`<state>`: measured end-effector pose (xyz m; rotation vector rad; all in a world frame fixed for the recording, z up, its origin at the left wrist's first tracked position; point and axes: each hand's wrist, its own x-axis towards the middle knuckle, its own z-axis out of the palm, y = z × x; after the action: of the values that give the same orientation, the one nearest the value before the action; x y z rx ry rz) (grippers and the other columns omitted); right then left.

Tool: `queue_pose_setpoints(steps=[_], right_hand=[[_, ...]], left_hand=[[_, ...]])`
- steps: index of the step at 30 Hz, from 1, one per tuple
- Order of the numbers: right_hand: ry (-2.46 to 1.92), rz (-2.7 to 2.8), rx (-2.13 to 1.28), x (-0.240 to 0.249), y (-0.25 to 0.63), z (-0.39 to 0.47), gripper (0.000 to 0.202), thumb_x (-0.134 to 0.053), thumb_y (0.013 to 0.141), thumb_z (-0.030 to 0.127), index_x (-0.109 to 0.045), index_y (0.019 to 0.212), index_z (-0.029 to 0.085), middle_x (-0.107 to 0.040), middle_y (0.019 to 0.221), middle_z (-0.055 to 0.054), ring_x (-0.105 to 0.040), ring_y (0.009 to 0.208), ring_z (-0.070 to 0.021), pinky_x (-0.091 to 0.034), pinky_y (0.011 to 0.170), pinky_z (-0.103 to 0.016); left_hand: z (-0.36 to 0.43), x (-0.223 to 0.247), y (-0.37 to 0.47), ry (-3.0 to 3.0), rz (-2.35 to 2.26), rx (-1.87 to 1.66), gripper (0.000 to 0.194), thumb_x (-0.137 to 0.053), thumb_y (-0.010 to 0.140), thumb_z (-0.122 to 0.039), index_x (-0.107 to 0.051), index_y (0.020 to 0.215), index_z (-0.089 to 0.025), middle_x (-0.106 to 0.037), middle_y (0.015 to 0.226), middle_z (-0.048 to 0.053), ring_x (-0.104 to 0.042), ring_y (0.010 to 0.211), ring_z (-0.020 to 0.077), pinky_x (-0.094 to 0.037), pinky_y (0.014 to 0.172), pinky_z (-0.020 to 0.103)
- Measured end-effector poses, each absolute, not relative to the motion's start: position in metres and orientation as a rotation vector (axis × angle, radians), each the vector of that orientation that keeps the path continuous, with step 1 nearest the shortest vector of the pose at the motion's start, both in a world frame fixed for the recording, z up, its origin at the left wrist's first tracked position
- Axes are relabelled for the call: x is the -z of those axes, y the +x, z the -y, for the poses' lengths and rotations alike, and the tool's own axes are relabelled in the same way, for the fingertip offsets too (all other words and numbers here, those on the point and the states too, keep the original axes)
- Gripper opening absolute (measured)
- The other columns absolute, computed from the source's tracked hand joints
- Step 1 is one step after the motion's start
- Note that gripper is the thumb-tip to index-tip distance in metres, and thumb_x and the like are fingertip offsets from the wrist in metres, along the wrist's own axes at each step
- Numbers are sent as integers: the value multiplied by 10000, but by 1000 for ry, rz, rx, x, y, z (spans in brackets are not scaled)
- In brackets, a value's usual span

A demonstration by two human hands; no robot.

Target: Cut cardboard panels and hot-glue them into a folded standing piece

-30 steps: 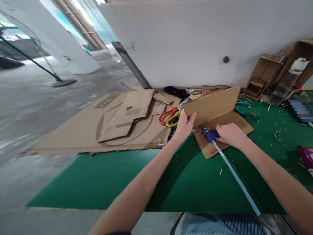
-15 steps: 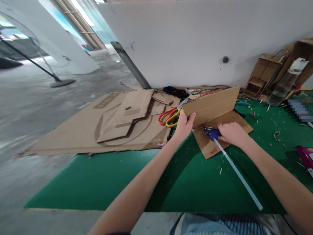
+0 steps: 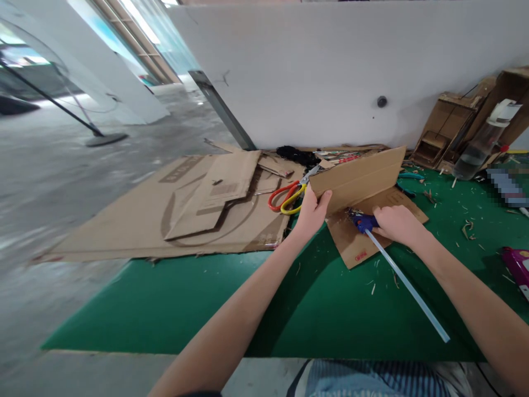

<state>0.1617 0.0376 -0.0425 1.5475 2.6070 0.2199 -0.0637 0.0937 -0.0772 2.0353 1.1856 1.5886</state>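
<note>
My left hand [image 3: 314, 212] grips the left end of an upright cardboard panel [image 3: 359, 179], thumb on its near face. Below that panel a flat cardboard piece [image 3: 357, 255] with red print lies on the green tabletop. In my right hand [image 3: 399, 223] is a blue glue gun [image 3: 364, 222], its nozzle pointing at the fold where upright and flat cardboard meet. A long translucent glue stick [image 3: 409, 286] sticks out of its back toward me. Scissors [image 3: 289, 198] with red and yellow handles lie just left of my left hand.
Large cardboard sheets [image 3: 206, 204] cover the left of the table. At the right stand a clear bottle [image 3: 479, 146] and a cardboard construction [image 3: 442, 127] near the white wall. Pliers [image 3: 409, 175], scraps and a purple object [image 3: 516, 267] lie on the right side.
My right hand has shifted the glue gun slightly to the right along the fold, its glue stick moving with it. My left hand stays on the upright panel.
</note>
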Motion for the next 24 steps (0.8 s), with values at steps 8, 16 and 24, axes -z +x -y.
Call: queue_pose_setpoints(steps=[8,16,24], right_hand=[[1569,-2561,-187,39,167,-37,327,-514,904,427,-549,1047,135,-709,864,-141,-703,823,-290,-461,625,-320],[1498,-2608,-175,40,168,-35,280,-519,906,409,-543,1025,157,-712,894,-120,-699,812,-285,-455,629,-321],[1450,-2663,-152,40,156,-35,313,-522,909,433,-551,1078,172,-712,923,-107,-696,860,-268,-446,644,-295]], left_hand=[[-93,76,-64,2025,-1200,-1580,378,-489,921,-322,-457,1280,-207,-607,1190,113,-520,1216,253,-388,1057,465],[-93,75,-63,2018,-1194,-1589,382,-488,920,-342,-457,1274,-203,-613,1169,116,-530,1201,254,-402,1047,458],[-89,72,-62,2011,-1210,-1570,369,-484,922,-343,-463,1262,-202,-612,1159,115,-529,1194,255,-391,1055,462]])
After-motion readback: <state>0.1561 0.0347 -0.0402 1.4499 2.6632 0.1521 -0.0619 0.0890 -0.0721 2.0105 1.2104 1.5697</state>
